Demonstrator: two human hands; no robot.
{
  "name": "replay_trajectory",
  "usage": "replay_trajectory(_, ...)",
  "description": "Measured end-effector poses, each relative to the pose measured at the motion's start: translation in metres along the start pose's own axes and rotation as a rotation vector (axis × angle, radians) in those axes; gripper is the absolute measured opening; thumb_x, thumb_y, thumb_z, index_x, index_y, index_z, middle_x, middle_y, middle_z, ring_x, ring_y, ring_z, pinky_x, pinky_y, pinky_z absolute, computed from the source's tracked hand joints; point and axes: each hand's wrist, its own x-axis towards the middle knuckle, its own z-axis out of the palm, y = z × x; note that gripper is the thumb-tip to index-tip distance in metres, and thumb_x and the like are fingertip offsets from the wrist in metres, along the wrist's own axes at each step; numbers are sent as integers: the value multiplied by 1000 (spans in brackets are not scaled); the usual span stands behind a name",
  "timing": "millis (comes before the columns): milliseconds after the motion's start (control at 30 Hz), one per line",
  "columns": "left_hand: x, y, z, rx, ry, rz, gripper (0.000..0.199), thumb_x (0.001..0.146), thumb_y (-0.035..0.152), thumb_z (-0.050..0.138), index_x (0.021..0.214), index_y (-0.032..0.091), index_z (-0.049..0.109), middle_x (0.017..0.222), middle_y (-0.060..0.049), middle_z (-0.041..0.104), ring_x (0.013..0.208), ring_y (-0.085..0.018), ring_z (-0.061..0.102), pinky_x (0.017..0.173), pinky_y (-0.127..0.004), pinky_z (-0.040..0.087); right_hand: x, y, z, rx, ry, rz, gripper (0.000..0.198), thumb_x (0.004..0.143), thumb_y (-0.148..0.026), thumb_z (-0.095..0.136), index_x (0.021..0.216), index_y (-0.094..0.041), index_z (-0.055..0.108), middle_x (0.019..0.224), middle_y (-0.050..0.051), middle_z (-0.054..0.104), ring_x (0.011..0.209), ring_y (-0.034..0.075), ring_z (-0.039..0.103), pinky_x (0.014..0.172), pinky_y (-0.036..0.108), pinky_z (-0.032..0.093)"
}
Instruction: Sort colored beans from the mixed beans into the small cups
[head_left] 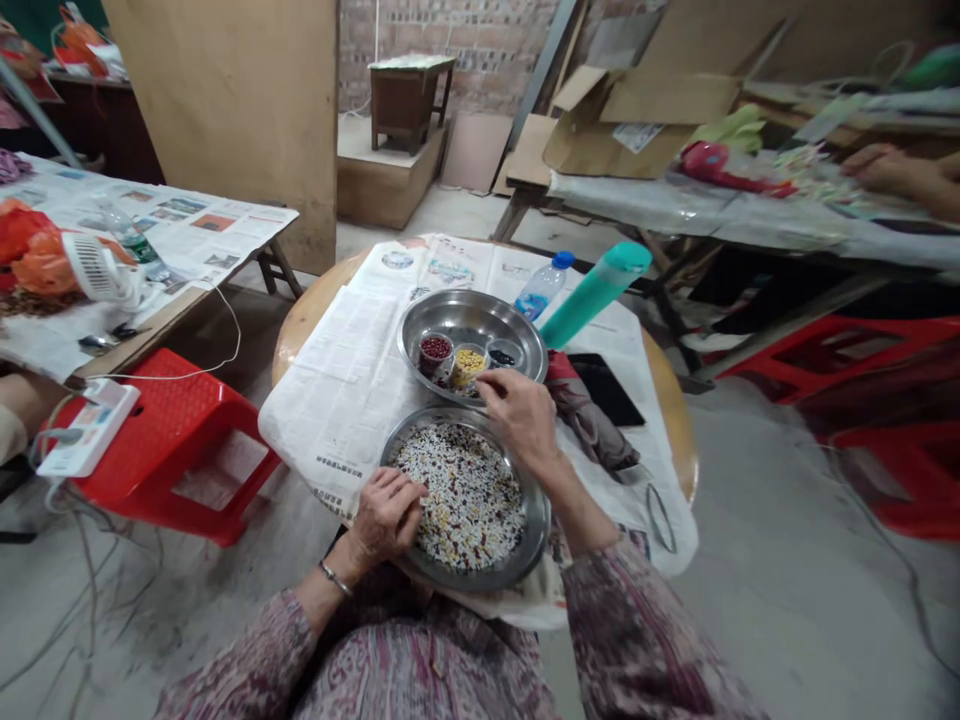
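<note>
right hand [517, 410] above the far bowl's near rim, beside the cup of yellow beans [469, 362]; fingertips bunched, too small to tell whether they meet or pinch a bean. left hand [386, 515] curled at the near bowl's left edge, perhaps steadying it; cannot tell whether it grips anything. near steel bowl [537, 545] holds mixed grains [469, 495], close to the body, likely for easy reach. far steel bowl [469, 312] holds the yellow cup between a cup of red beans [435, 348], left, and a cup of black beans [502, 356], right; its wall probably catches strays. newspaper [322, 370] beneath, seemingly protecting the round table [294, 332]. blue-capped bottle [544, 288] beyond, far right.
</note>
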Motion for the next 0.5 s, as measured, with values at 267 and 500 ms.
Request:
replay_trajectory(267, -2, -1, 2, -8, 23, -4, 16, 89, 16, 45, 96, 18, 60, 75, -4, 62, 71, -19, 54, 73, -36, 45, 70, 7, 22, -402, -225, 29, 28, 90, -28, 54, 105, -25, 77, 106, 9, 76, 102, 27, 66, 80, 35, 49)
replay_trajectory(500, -2, -1, 2, -9, 13, -16, 16, 89, 16, 46, 97, 18, 60, 76, -5, 63, 74, -20, 56, 75, -37, 46, 83, 6, 29, -480, -343, 30, 29, 89, -27, 54, 105, -24, 77, 105, 12, 76, 97, 27, 67, 78, 35, 48)
